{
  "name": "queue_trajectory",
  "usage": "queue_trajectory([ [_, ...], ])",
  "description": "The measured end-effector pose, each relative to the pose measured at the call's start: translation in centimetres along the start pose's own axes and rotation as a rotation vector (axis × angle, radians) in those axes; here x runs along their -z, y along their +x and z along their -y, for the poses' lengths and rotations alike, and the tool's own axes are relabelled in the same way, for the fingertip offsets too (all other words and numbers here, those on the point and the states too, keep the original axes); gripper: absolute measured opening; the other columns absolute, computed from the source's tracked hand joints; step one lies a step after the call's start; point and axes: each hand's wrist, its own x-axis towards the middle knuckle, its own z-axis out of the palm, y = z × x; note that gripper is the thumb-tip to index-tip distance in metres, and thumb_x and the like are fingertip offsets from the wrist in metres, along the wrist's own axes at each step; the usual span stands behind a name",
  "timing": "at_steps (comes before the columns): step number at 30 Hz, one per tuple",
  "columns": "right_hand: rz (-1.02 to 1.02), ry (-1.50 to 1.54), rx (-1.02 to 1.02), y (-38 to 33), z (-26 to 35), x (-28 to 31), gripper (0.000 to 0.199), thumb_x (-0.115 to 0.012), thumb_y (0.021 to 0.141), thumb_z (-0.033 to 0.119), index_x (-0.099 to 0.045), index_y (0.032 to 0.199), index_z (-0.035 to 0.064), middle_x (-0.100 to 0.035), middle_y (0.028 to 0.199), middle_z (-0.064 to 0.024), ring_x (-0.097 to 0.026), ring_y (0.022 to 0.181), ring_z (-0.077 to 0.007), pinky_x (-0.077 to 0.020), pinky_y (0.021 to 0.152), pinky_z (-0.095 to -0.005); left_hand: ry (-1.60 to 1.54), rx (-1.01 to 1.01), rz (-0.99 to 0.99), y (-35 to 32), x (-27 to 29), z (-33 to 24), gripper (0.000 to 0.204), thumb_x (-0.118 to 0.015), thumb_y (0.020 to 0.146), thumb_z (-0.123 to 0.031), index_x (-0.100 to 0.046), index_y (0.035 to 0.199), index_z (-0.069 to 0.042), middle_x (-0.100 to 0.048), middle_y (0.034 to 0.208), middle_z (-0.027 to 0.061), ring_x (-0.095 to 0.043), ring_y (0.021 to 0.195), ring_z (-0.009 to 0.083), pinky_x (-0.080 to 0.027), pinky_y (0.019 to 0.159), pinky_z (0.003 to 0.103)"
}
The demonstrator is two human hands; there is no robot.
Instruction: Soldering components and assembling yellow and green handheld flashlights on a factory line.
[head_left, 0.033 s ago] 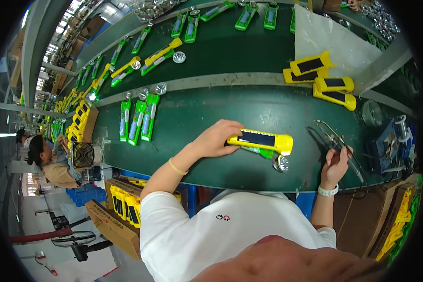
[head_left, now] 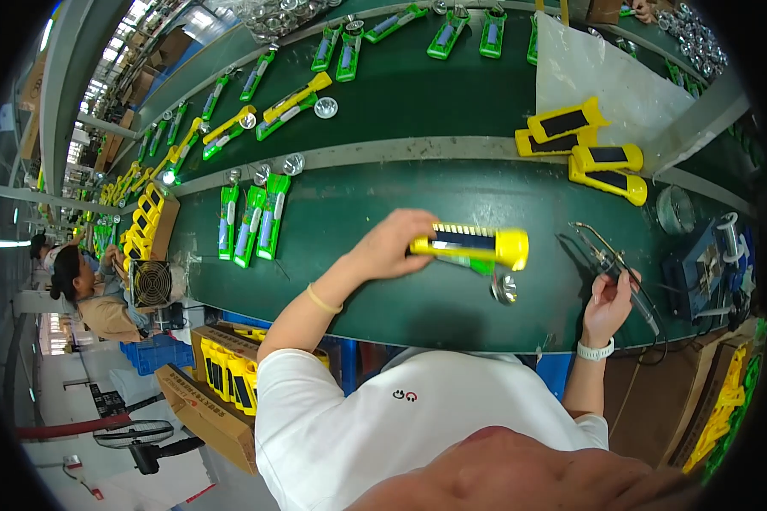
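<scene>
My left hand (head_left: 398, 244) is closed on one end of a yellow flashlight housing (head_left: 511, 249) with a dark panel and a pale ribbed strip, slightly blurred. Beneath it a green flashlight half (head_left: 477, 266) shows in part, and a shiny reflector cup (head_left: 504, 289) hangs by its wide end. Whether my fingers also grip the green half is hidden. On the right, my right hand (head_left: 609, 308) is wrapped round a soldering iron (head_left: 612, 267) with a thin bent metal tube along it, its tip pointing up and left, apart from the housing.
Three green flashlight halves (head_left: 249, 226) with reflectors lie at left on the green bench (head_left: 341, 196). Yellow housings (head_left: 609, 157) are piled at back right, near a blue soldering station (head_left: 694, 268). More flashlight parts line the belt (head_left: 418, 98) beyond. A co-worker (head_left: 102, 294) sits at far left.
My left hand has tipped the yellow housing, so more of its ribbed strip shows and less of its dark panel. The reflector has shifted slightly left. My right hand has barely moved.
</scene>
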Motion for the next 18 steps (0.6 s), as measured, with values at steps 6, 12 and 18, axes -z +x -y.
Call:
queue_trajectory([
  [6,-0.060,-0.123,-0.016,0.1,0.0,-0.6,0.021,-0.046,0.093,0.026,-0.045,0.097,0.0052,-0.047,0.066,-0.0040,-0.041,0.049,-0.0078,-0.0272,0.043,-0.0181,0.214,0.297,-0.349,9.1,4.9,11.7,0.044,-0.071,0.069,-0.014,-0.048,0.106,-0.004,-0.052,0.103,0.0160,-0.054,0.096,0.0311,-0.045,0.081,0.034],
  [12,-0.085,-0.184,-0.031,0.4,0.0,-1.7,0.019,-0.046,0.091,0.025,-0.044,0.094,0.0054,-0.045,0.062,-0.0044,-0.038,0.045,-0.0080,-0.0272,0.041,-0.0185,0.428,0.562,-0.388,16.7,14.0,21.7,0.047,-0.071,0.070,-0.045,-0.060,0.082,-0.001,-0.058,0.096,0.0155,-0.055,0.091,0.0291,-0.045,0.079,0.038],
  [18,-0.022,-0.170,-0.016,0.6,0.1,-1.0,0.019,-0.046,0.092,0.024,-0.043,0.092,0.0047,-0.044,0.062,-0.0047,-0.038,0.045,-0.0088,-0.0274,0.042,-0.0188,0.810,0.970,-0.296,16.5,14.5,30.4,0.050,-0.063,0.077,-0.029,-0.043,0.107,0.005,-0.057,0.103,0.0281,-0.056,0.100,0.0402,-0.047,0.084,0.044],
])
